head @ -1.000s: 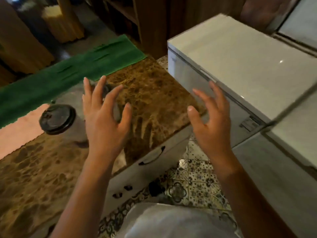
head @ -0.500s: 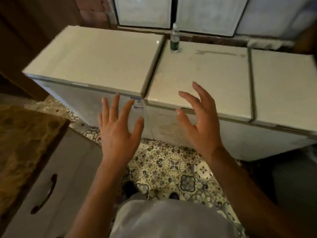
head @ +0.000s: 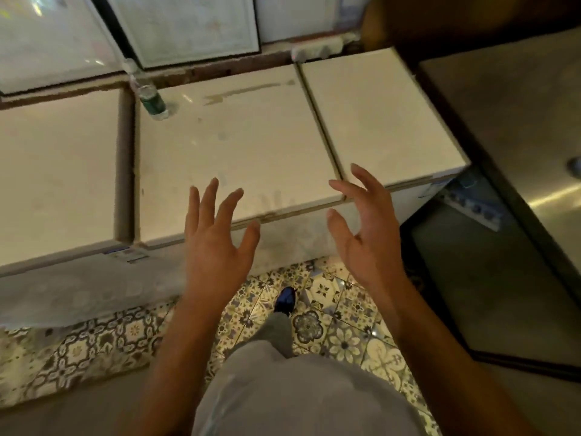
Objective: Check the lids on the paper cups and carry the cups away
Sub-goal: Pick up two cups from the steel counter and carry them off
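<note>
No paper cup or lid is in view. My left hand is raised in front of me with its fingers spread and nothing in it. My right hand hangs beside it, palm turned inward, fingers apart and empty. Both hands hover over the front edge of a row of white chest freezers.
A clear bottle with a green label stands at the back of the middle freezer lid. A steel counter runs along the right. Patterned floor tiles lie below, with my dark shoe on them. Framed panels lean behind the freezers.
My view has swung right, away from the marble counter and the lidded cup, to the freezers and now the steel counter. Both hands stay raised, open and empty.
</note>
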